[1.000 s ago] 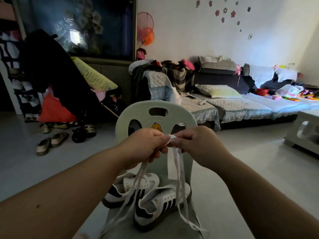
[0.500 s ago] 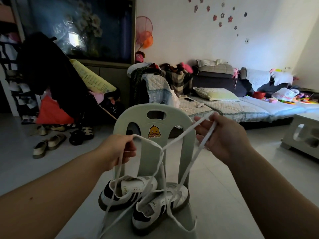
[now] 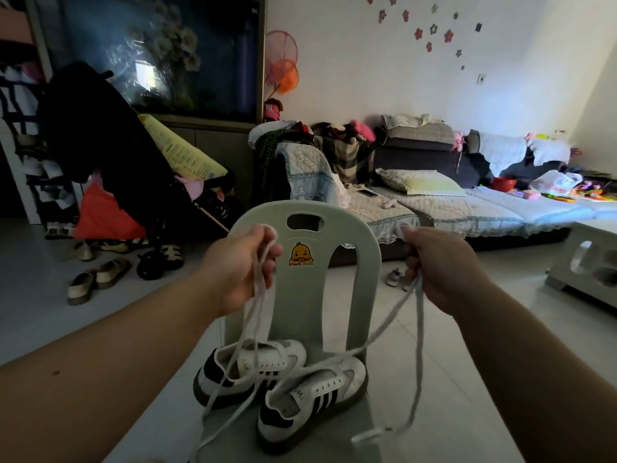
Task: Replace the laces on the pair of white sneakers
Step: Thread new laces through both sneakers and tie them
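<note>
Over sneakers (image 3: pixel 317 392), laces (image 3: pixel 420 329) now between parted hands (image 3: pixel 238 265) (image 3: pixel 444 265).

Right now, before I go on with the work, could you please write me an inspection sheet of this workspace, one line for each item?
Surface: small pale green plastic chair with a duck sticker; its seat is the work surface.
Job's things: rear sneaker and front sneaker, white with black stripes, lie on the seat, eyelets apparently empty; white laces hang over them.
Clutter: sandals on the floor; small shoes beyond the chair.
Grippers: left hand and right hand each grip lace strands, held apart.
Cables: nothing seen.
Surroundings: stroller, fish tank, sofa.
</note>
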`<state>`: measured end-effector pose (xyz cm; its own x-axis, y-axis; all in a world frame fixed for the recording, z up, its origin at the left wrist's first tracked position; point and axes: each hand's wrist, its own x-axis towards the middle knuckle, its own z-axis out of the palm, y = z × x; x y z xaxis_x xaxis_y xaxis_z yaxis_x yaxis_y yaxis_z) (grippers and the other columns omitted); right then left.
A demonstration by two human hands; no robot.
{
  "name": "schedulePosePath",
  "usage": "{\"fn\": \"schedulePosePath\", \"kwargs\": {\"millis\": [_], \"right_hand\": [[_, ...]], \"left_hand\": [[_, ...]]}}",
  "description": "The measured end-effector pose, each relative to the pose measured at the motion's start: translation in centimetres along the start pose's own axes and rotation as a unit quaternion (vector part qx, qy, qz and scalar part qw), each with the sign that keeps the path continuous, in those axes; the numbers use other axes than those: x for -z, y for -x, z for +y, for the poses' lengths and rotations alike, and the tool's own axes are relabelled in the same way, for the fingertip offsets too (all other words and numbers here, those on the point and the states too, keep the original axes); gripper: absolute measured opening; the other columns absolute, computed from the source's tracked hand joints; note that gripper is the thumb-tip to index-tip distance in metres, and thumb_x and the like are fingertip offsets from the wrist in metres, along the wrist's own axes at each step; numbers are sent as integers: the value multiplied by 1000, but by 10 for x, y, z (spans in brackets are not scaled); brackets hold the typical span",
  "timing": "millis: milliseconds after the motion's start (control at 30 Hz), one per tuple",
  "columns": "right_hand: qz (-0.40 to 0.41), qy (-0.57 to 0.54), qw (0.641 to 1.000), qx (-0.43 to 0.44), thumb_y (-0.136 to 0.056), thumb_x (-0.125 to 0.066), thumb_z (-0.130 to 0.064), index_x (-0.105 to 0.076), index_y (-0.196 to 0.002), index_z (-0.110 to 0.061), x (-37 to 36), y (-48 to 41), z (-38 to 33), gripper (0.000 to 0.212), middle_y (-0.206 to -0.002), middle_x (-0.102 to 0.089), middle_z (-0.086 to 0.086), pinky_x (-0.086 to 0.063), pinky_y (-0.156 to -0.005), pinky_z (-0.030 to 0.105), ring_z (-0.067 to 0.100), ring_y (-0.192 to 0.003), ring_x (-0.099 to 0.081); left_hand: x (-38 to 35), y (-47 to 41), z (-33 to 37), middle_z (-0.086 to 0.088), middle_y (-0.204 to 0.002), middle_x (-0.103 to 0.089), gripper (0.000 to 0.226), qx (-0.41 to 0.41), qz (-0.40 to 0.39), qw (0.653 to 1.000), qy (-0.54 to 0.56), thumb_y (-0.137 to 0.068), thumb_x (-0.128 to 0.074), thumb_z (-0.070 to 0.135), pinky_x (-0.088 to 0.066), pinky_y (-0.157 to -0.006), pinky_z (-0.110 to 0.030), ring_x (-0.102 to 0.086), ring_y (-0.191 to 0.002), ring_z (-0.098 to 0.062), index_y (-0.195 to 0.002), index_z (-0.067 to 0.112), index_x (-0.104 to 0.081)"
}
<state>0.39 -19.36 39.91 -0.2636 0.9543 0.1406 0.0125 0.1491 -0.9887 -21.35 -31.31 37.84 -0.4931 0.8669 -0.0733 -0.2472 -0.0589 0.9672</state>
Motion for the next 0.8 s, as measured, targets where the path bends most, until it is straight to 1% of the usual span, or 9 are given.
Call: {"fn": "schedulePosePath", "kwargs": {"millis": [100, 167, 233, 333, 400, 500, 600, 667, 800], "right_hand": [[-53, 36, 998, 15, -90, -61, -11, -69, -86, -6, -22, 11, -7, 11, -67, -53, 5, -43, -53, 26, 11, -54, -46], [-102, -51, 993, -1, -94, -55, -12, -67, -92, -5, -36, 17, -17, 14, -74, -60, 6, -48, -58, 25, 8, -56, -53], [-139, -127, 982, -16, -99, -46, -17, -63, -99, -5, -47, 20, -27, 20, -77, -64, 6, -51, -66, 28, 10, -61, -60], [-136, -148, 979, -8, -102, -39, -23, -59, -101, -9, -54, 20, -37, 25, -77, -69, 4, -52, -73, 30, 14, -69, -65], [-111, -149, 983, 2, -102, -38, -25, -58, -99, -10, -51, 16, -43, 25, -72, -68, 3, -52, -73, 31, 14, -67, -64], [-33, -133, 990, 18, -101, -41, -25, -59, -94, -12, -32, 2, -49, 23, -74, -64, 3, -51, -68, 30, 15, -68, -60], [71, 39, 993, 89, -100, -44, -28, -64, -91, -17, -3, -13, -52, 24, -79, -59, -2, -44, -63, 28, 13, -72, -53], [132, 93, 978, 135, -99, -46, -33, -68, -99, -21, 15, -23, -52, 25, -71, -50, -6, -35, -56, 26, 9, -61, -43], [145, 116, 975, 122, -95, -53, -32, -65, -88, -21, 31, -43, -44, 17, -63, -46, -5, -34, -53, 24, 10, -55, -41]], "left_hand": [[-19, 8, -9, -2, -83, -59, 22, -49, -69, 990, -115, -96, -50, 30, -30, -49, -22, -34, -52, -8, -111, 18, -62], [-30, 10, -19, 2, -84, -61, 31, -69, -132, 973, -177, -90, -60, 26, -32, -47, -22, -37, -52, -7, -121, 26, -59], [-44, 15, -27, 8, -79, -62, 37, -71, -190, 961, -190, -86, -66, 25, -35, -48, -22, -40, -51, -5, -122, 31, -59], [-63, 23, -33, -5, -90, -65, 36, -43, -235, 957, -167, -84, -68, 23, -35, -46, -21, -42, -50, -4, -117, 28, -56], [-69, 25, -38, -12, -96, -65, 37, -29, -245, 952, -179, -83, -68, 17, -35, -46, -20, -45, -51, -5, -116, 27, -53], [-62, 22, -44, -10, -96, -61, 32, -38, -225, 944, -239, -84, -66, 12, -38, -48, -20, -48, -59, -9, -104, 33, -52], [-44, 15, -48, -7, -95, -61, 30, -32, -190, 940, -281, -86, -65, 15, -40, -48, -19, -51, -63, -11, -104, 34, -51], [-29, 7, -53, -3, -90, -62, 29, -24, -162, 938, -305, -87, -64, 16, -39, -48, -20, -49, -61, -10, -109, 31, -52], [-11, -14, -56, -6, -87, -65, 21, 6, -112, 961, -251, -93, -55, 12, -37, -45, -22, -42, -52, -9, -111, 22, -56]]}}
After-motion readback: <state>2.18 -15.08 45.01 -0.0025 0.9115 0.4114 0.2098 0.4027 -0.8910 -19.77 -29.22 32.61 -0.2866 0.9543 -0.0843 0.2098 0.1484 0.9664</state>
